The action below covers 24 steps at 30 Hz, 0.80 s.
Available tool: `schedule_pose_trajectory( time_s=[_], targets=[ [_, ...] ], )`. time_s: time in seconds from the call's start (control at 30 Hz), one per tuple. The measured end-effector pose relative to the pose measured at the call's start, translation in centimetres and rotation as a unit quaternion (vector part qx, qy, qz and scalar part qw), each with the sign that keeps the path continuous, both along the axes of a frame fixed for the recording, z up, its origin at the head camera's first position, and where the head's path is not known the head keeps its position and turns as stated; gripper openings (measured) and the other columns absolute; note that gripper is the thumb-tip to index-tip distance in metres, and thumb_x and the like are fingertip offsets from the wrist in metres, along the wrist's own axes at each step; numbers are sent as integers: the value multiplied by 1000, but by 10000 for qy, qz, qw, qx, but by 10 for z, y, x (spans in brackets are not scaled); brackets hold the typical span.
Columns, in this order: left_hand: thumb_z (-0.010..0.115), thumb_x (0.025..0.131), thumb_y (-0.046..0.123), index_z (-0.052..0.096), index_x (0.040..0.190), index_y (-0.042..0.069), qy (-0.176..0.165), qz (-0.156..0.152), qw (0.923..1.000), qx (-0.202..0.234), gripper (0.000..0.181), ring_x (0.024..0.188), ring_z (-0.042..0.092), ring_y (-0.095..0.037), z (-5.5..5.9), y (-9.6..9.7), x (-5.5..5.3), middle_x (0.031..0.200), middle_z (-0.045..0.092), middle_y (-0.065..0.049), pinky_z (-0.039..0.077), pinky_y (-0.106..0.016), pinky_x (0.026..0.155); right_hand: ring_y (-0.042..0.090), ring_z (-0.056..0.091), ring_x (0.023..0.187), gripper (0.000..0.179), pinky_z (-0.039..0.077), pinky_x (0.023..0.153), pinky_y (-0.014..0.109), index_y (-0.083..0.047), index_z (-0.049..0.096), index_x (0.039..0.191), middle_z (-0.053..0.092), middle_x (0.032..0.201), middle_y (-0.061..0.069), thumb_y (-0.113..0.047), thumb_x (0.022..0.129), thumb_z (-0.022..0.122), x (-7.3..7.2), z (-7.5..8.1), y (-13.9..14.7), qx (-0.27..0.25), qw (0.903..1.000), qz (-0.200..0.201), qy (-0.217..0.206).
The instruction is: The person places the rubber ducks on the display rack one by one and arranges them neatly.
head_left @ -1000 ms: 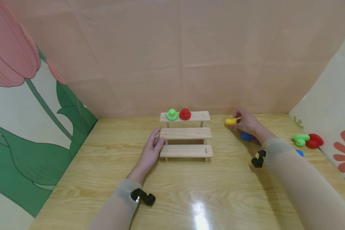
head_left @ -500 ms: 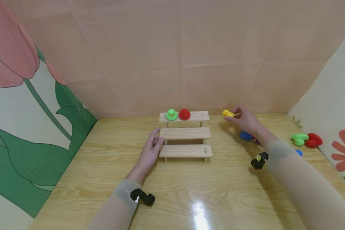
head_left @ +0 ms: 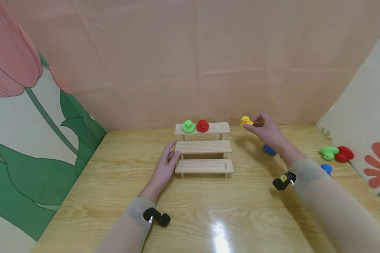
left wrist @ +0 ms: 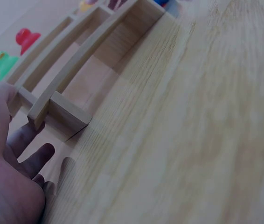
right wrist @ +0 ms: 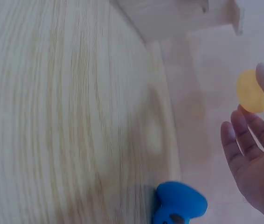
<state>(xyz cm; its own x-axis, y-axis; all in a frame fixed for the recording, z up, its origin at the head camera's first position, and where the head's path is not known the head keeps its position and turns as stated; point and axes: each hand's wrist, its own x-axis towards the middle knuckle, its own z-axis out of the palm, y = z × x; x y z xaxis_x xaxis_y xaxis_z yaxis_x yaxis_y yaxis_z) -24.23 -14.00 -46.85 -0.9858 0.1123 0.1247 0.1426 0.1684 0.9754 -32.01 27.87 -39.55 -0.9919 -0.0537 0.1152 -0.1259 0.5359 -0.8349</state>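
A three-step wooden display stand stands mid-table. My left hand holds its left end; in the left wrist view my fingers curl at the end of the lower steps. On the top step sit a green rubber duck and, beside it, a red rubber duck. My right hand pinches a yellow rubber duck between thumb and fingertips, raised off the table to the right of the top step. In the right wrist view the yellow duck appears as a pale rounded shape.
Below my right hand lies a blue duck. Farther right are another green duck, a red duck and a blue one, partly covered by my forearm. A pink backdrop rises behind the table.
My right hand has lifted the yellow duck and carried it left toward the stand, and the duck now faces forward. My left hand has stayed at the stand.
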Motion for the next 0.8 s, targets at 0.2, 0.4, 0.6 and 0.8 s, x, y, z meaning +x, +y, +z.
schedule_pose_trajectory(
  time_s=[0.2, 0.4, 0.6, 0.8],
  targets=[
    [57, 117, 44, 41, 171, 27, 48, 9, 10000, -5, 58, 141, 60, -33, 0, 0, 0, 149, 66, -17, 42, -56, 122, 33, 58, 135, 74, 50, 107, 48, -7, 49, 138, 61, 144, 15, -64, 99, 76, 9, 8, -15, -260, 9993, 21, 249],
    [57, 117, 43, 42, 170, 27, 31, 47, 10000, 5, 58, 141, 60, -32, 0, 0, -1, 147, 67, -17, 42, -56, 122, 31, 59, 132, 71, 52, 99, 35, -8, 52, 154, 65, 147, 15, -52, 105, 76, 16, 17, -31, -358, 9978, 270, 484],
    [57, 117, 43, 42, 170, 28, 3, 79, 10000, -1, 58, 142, 60, -33, 1, 1, -2, 149, 66, -17, 42, -56, 122, 36, 59, 137, 70, 52, 111, 54, -13, 55, 161, 63, 151, 14, -52, 106, 73, 21, 23, -47, -380, 9973, 514, 367],
    [57, 118, 37, 40, 171, 25, 7, 135, 9999, 61, 57, 142, 59, -36, 0, 2, -4, 150, 65, -21, 42, -58, 122, 37, 60, 140, 68, 52, 114, 56, -12, 58, 159, 62, 153, 13, -48, 105, 77, 21, 22, -62, -558, 9951, 676, 465]
  ],
)
